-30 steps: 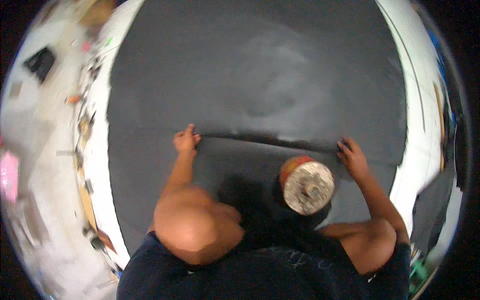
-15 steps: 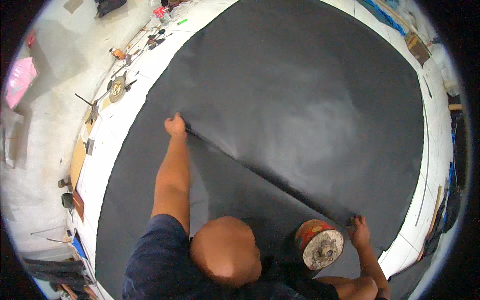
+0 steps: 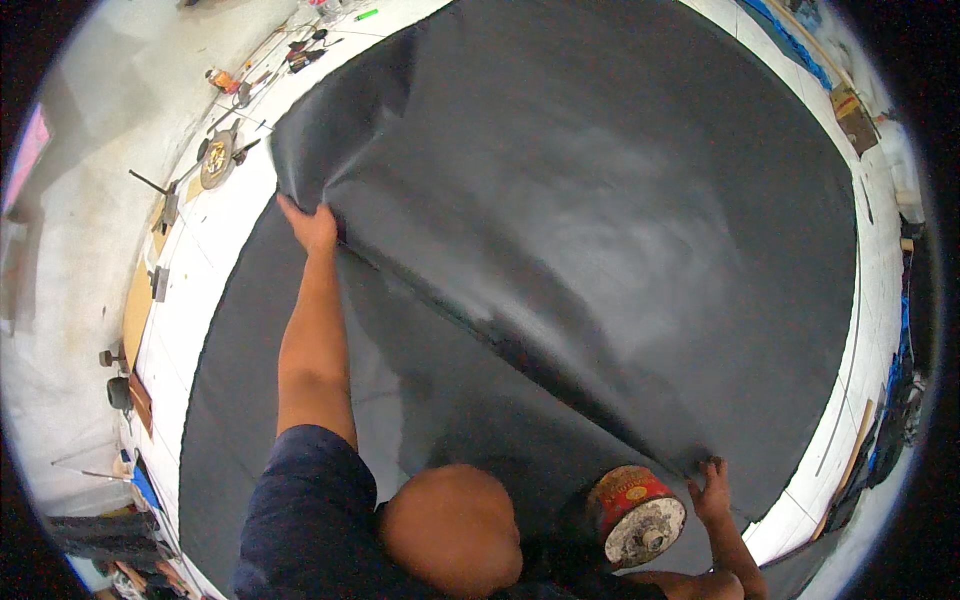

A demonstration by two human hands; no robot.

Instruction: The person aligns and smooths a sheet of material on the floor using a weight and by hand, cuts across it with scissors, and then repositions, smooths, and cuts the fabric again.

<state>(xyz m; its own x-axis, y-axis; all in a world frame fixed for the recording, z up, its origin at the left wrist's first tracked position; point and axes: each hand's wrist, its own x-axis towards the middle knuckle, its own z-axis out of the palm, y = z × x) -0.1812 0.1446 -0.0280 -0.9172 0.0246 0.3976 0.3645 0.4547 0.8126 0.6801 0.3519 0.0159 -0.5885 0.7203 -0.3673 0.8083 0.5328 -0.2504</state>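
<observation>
A wide sheet of smooth black material (image 3: pixel 620 230), perhaps leatherette, covers most of the floor, with a second dark layer (image 3: pixel 260 330) beneath it at the lower left. My left hand (image 3: pixel 314 228) grips the upper sheet's near edge at far left, where the material bulges up in a fold. From there a raised crease runs diagonally down to the right. At its lower end my right hand (image 3: pixel 711 492) rests on the sheet, fingers apart. Just left of that hand stands a red round can (image 3: pixel 630 490) with a whitish, stained end (image 3: pixel 645 532).
White floor tiles (image 3: pixel 215 240) border the sheet. Along the left wall lie a round dish (image 3: pixel 216 160), an orange bottle (image 3: pixel 220 80), a green lighter (image 3: pixel 367 14) and several tools. A brown box (image 3: pixel 853 118) and blue material (image 3: pixel 800 50) are on the right.
My left hand has moved left and slightly up, pulling the sheet's edge and raising a large fold at upper left. The right hand stays near the can, slightly lower in the picture.
</observation>
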